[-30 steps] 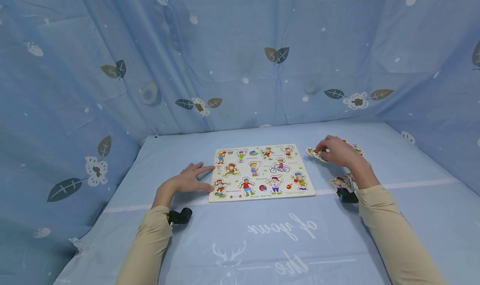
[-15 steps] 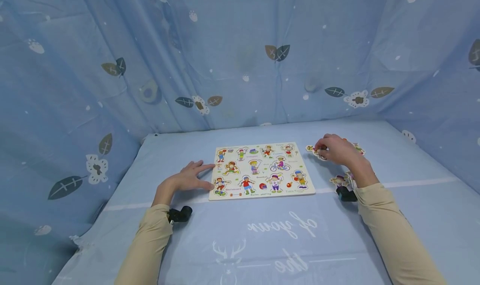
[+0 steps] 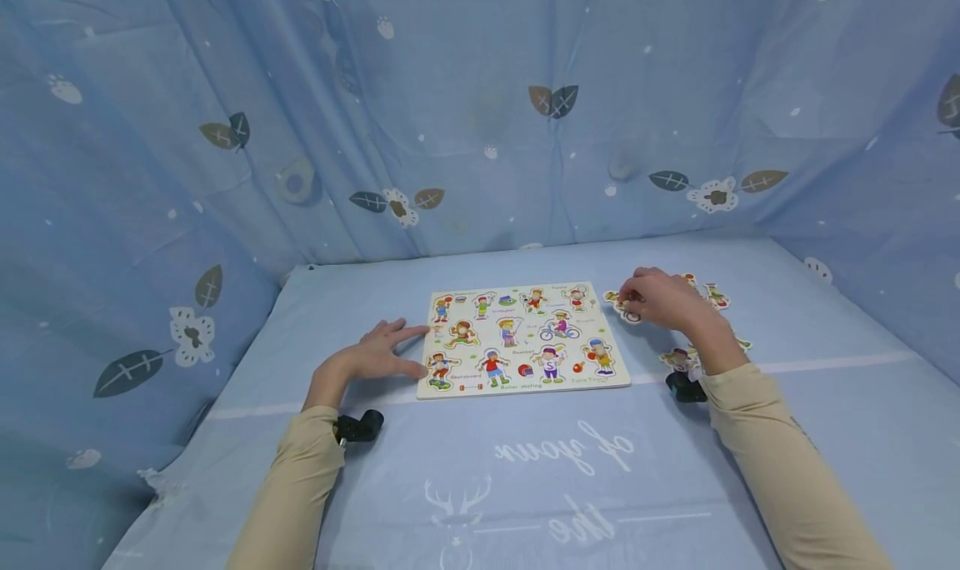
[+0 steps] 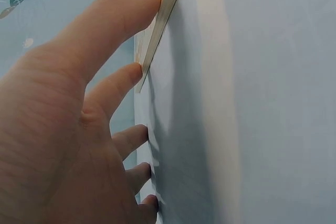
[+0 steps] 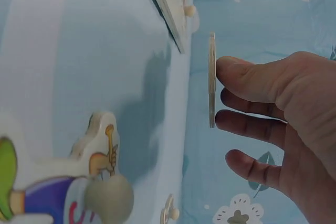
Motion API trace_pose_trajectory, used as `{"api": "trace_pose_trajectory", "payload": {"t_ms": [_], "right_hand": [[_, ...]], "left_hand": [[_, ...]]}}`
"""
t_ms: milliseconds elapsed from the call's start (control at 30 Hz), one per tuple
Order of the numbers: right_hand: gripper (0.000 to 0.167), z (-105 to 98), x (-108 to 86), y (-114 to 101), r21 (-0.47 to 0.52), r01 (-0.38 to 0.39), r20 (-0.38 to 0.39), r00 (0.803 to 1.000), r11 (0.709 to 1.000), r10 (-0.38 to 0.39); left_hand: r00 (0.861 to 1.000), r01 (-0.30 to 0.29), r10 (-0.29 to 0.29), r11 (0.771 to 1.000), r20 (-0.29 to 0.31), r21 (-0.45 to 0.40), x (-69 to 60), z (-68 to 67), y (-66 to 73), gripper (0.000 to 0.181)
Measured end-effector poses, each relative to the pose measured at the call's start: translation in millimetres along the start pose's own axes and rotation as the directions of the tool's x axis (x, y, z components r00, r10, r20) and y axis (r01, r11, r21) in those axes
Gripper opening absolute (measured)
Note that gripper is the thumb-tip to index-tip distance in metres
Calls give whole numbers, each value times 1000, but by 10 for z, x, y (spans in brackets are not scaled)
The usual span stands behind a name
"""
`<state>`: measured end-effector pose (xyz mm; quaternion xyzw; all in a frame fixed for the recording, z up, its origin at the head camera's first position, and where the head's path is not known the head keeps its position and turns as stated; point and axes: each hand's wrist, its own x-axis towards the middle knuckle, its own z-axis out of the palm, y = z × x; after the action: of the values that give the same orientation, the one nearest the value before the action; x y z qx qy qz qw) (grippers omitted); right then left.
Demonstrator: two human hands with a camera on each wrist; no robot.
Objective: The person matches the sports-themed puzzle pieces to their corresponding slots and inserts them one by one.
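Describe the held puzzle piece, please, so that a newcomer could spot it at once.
On the blue cloth, find the pale puzzle board. Beyond its right edge, the right hand holds the puzzle piece, raised off the cloth, unlike the loose pieces nearby.

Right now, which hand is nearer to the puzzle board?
Left. The left hand touches the left edge of the puzzle board; the right hand is off beyond its right edge, apart from it, holding a puzzle piece.
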<state>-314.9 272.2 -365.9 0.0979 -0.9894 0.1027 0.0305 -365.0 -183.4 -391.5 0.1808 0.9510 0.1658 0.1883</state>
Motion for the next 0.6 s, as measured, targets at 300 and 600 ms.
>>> {"api": "trace_pose_trajectory", "payload": {"t_ms": [300, 600], "right_hand": [[20, 30, 46, -97, -2, 0, 36, 999, 1000, 0], [19, 58, 70, -147, 16, -6, 38, 999, 1000, 5]], "left_hand": [[1000, 5, -4, 1000, -4, 5, 8, 3, -10, 89], [1000, -7, 7, 1000, -11, 3, 11, 1, -8, 91]]}}
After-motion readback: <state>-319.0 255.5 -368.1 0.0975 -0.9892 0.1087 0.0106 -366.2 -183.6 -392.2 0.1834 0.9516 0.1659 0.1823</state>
